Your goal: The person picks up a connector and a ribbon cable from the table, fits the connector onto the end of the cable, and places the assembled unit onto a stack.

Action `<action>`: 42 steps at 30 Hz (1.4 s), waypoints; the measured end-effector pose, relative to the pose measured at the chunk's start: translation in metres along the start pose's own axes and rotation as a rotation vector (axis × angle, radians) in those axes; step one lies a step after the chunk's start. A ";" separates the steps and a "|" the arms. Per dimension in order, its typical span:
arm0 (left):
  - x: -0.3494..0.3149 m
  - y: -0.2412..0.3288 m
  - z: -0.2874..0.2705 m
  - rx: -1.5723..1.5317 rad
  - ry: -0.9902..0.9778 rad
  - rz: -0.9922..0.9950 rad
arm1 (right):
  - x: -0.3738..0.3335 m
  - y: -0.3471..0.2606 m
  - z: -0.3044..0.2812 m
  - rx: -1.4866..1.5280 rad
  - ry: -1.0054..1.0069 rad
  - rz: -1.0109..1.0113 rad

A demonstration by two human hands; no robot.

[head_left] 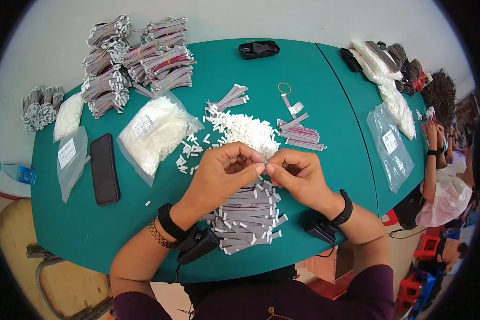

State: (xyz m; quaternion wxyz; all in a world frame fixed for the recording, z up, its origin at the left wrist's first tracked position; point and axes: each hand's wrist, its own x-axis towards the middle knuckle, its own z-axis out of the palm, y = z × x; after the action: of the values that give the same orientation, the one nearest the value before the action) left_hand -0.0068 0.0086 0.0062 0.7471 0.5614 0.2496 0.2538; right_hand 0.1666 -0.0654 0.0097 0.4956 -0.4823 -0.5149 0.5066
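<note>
Over the middle of the table, my left hand point(225, 172) and my right hand point(300, 177) meet fingertip to fingertip. Thumb and forefinger of each are pinched together around something tiny, mostly hidden by the fingers. Just beyond them lies a heap of small white plastic connectors point(249, 132), with loose ones scattered to its left. Beneath and nearer than my hands, a stack of flat grey ribbon cables point(246, 220) with white ends spreads across the table. A few more ribbon cables point(301, 136) lie past my right hand, and a small bunch point(230, 98) sits behind the heap.
Left of the heap are a bag of white connectors point(157, 130), a dark phone point(105, 169) and a flat plastic bag point(72, 160). Bundled cables point(109, 64) are stacked at the back left. A black pouch point(258, 49) lies far back. Other people point(437, 160) sit at the right.
</note>
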 end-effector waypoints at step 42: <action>0.001 -0.003 0.001 -0.022 -0.006 0.013 | -0.001 0.003 0.002 0.078 -0.027 0.046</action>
State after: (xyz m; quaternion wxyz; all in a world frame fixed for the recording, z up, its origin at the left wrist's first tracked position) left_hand -0.0056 0.0078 0.0037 0.7522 0.5556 0.2411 0.2596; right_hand 0.1647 -0.0666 0.0070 0.4953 -0.4675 -0.4902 0.5438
